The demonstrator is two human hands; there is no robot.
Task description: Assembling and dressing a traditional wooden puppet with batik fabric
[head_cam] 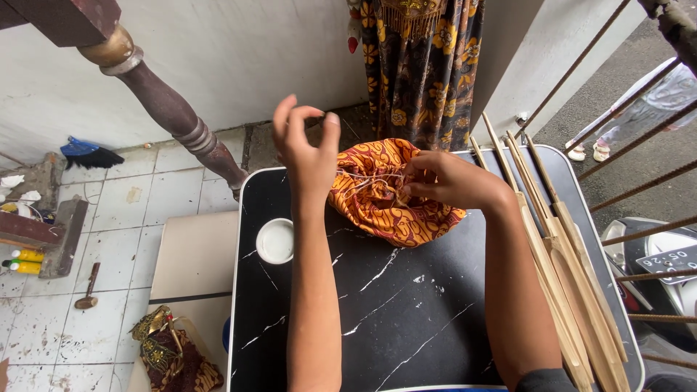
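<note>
Left hand [306, 149] is raised over the black marble-look table [406, 319], thumb & fingers pinched together, apparently on a thin pale thread [367, 179] running to the orange patterned cloth bundle [377, 196] just to its right. Right hand [444, 180] rests on the bundle's far side, fingertips pressed together at the thread. White cup [276, 240] sits below left hand; bamboo slats [566, 268] at table's right edge.

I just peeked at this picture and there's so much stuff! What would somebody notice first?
First, the bright orange and yellow patterned cloth bundle at the far edge of the black marble-look table. The right hand rests on it, fingers at a thin string, while the left hand is raised beside it, pinching. Next come the long pale wooden sticks along the table's right side and the small round white cup on its left.
</note>
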